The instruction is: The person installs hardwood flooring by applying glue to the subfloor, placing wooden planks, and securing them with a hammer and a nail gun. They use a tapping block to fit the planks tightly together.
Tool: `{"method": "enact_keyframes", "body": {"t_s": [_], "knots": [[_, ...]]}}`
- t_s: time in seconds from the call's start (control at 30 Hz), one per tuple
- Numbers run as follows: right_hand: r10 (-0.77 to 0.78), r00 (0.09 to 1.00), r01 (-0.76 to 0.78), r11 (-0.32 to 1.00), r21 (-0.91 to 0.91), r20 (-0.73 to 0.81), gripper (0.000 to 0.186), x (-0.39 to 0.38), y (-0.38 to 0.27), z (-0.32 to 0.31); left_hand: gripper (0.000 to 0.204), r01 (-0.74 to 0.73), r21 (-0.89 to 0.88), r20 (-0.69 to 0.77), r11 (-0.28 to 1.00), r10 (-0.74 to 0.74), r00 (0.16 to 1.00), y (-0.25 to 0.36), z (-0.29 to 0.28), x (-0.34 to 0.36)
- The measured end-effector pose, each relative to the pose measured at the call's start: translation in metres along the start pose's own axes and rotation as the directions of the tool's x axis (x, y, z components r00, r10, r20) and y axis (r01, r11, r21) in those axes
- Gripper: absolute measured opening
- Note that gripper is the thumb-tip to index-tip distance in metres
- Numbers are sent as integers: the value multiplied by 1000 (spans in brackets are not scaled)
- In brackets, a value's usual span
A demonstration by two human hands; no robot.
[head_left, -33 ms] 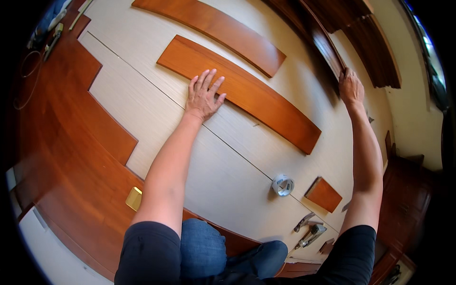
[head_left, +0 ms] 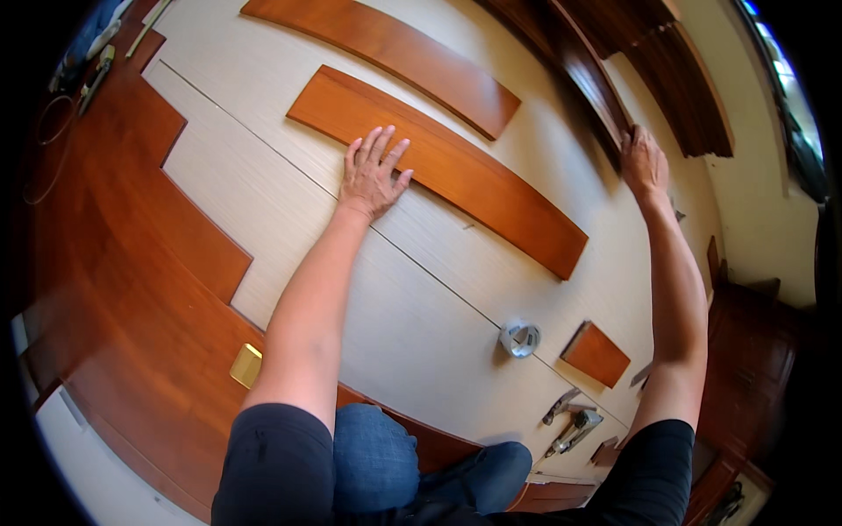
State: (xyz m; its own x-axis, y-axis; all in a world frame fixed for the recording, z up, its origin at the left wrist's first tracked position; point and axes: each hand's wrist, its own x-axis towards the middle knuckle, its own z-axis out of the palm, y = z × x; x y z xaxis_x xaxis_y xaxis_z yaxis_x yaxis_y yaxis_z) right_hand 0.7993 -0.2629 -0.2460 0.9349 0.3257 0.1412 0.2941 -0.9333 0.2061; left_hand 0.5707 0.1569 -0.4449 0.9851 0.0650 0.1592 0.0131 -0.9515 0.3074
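Note:
My left hand [head_left: 373, 180] lies with fingers spread, their tips on the near edge of an orange-brown wooden floorboard [head_left: 438, 171]. That board lies loose on pale sheeting [head_left: 377, 298]. Off to the right, my right hand [head_left: 643, 162] is closed around the near end of a dark-brown floorboard [head_left: 589, 61], which is tilted up on its edge. Part of my right hand's grip is hidden behind its own back. A second loose orange-brown floorboard [head_left: 395, 61] rests beyond the first one.
Stepped laid flooring [head_left: 149, 254] covers the left, with a small gold box [head_left: 246, 365] on it. A tape roll [head_left: 520, 338], short board offcut [head_left: 595, 354], hammer [head_left: 561, 406] and metal tool [head_left: 579, 428] lie near my right arm. Stacked boards [head_left: 684, 83] stand along the right wall.

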Motion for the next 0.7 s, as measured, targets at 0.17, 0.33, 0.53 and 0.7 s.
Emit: {"method": "enact_keyframes", "body": {"t_s": [0.17, 0.33, 0.53, 0.7], "knots": [[98, 995, -99, 973, 209, 13, 31, -168, -26, -93, 69, 21, -161, 2, 987, -21, 1000, -3, -4, 8], [-86, 996, 91, 962, 259, -29, 27, -366, -74, -154, 77, 196, -857, 155, 476, -125, 980, 51, -28, -47], [-311, 948, 314, 893, 322, -62, 32, -568, -133, -165, 65, 559, -392, 732, -731, 121, 671, 151, -104, -248], [435, 839, -542, 723, 429, 327, 50, -694, -138, -107, 51, 313, -408, 702, -858, -75, 708, 107, -89, -368]]}}
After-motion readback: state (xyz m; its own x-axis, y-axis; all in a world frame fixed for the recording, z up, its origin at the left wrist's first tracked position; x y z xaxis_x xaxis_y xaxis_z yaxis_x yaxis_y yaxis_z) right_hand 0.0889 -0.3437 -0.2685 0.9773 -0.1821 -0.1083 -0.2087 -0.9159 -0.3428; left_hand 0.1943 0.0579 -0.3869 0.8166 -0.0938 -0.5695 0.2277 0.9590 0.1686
